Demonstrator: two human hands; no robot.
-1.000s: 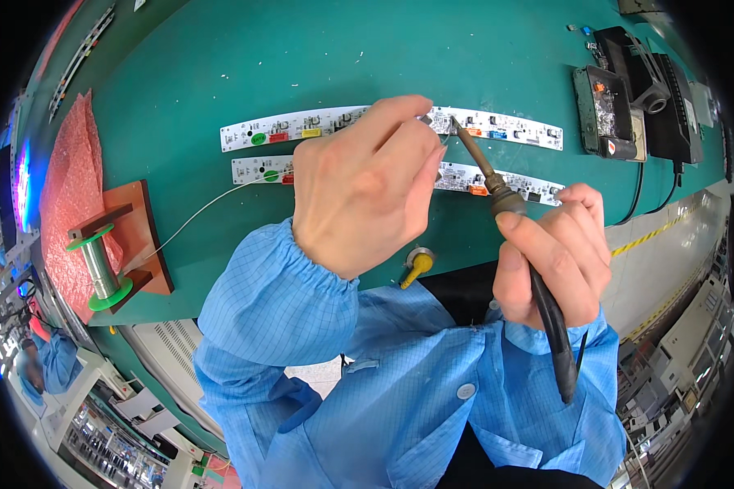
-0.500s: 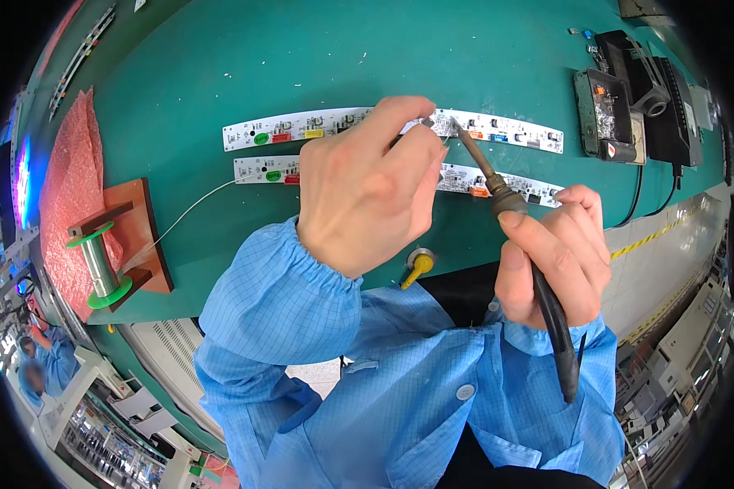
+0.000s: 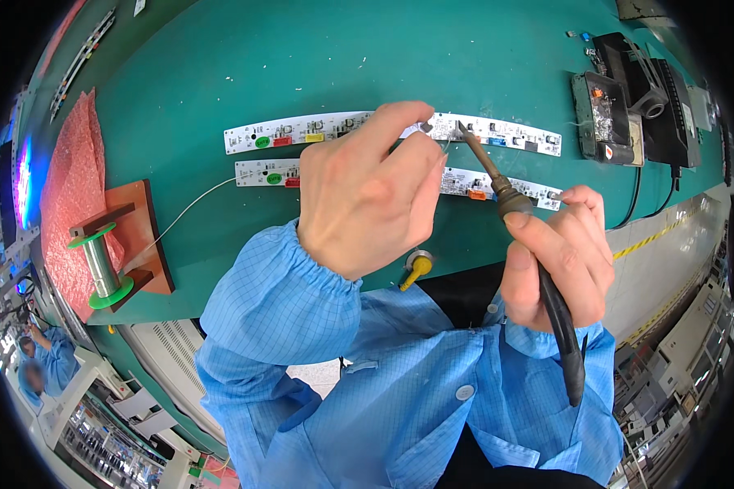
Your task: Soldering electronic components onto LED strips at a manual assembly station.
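Note:
Two long, slightly curved white circuit boards lie one beyond the other on a green mat. My right hand [image 3: 567, 257] is closed round a soldering iron [image 3: 560, 326], whose tip touches or hovers just over the right half of the far board [image 3: 334, 126]. Over the middle of both boards, my left hand [image 3: 371, 191] is closed, pinching solder wire [image 3: 192, 211] that runs in from the left. A thin end of wire shows beside its fingertips, close to the iron tip. This hand hides the middle of the near board [image 3: 253, 174].
A solder spool [image 3: 99, 265] with green flanges sits on a brown stand, beside pink bubble wrap [image 3: 69, 196]. At right are a metal box [image 3: 599, 114] of scraps and a black soldering station [image 3: 673, 106]. A yellow-handled knob [image 3: 417, 267] lies near the front edge.
The soldering iron has moved slightly right along the far board, together with my right hand. My left hand stays nearly in place, and both boards have shifted a little.

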